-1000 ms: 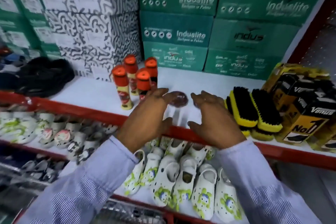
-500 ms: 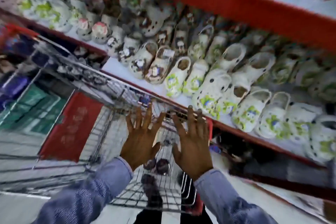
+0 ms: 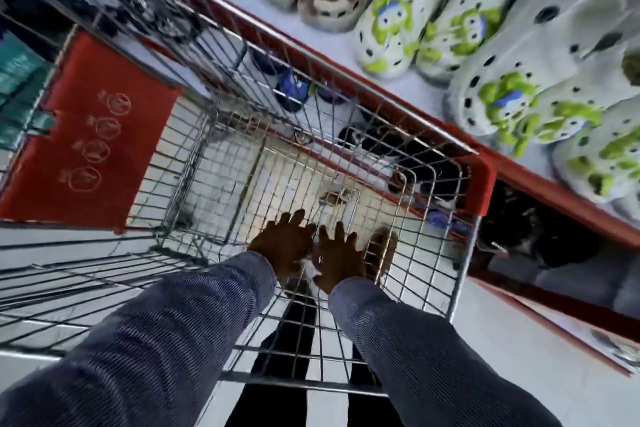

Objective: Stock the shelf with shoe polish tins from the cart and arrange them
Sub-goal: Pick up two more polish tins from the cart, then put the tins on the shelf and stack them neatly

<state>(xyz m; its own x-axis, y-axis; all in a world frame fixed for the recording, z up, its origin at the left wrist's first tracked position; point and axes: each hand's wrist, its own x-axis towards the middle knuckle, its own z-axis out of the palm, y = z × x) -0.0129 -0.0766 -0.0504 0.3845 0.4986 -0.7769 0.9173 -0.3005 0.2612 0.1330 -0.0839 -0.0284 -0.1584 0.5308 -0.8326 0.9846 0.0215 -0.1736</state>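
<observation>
I look straight down into the wire cart (image 3: pixel 346 87). Both hands are low inside it, palms down over the mesh floor near its near right corner. My left hand (image 3: pixel 282 243) and my right hand (image 3: pixel 337 255) lie side by side with fingers spread, and I see nothing gripped in them. Just right of my right hand lies a blurred brown round shape, apparently a shoe polish tin (image 3: pixel 382 248). Whatever lies under the palms is hidden. The upper shelf with the placed tins is out of view.
A red flap (image 3: pixel 86 135) hangs on the cart's left side. The red shelf edge (image 3: pixel 554 194) runs close along the cart's right, with white clogs (image 3: pixel 391 28) above it and dark shoes (image 3: pixel 540 239) on the lower shelf. My legs show below the cart.
Both hands left the upper shelf, where a tin stayed, and dropped into the cart. The view swung from the shelf down to the cart floor.
</observation>
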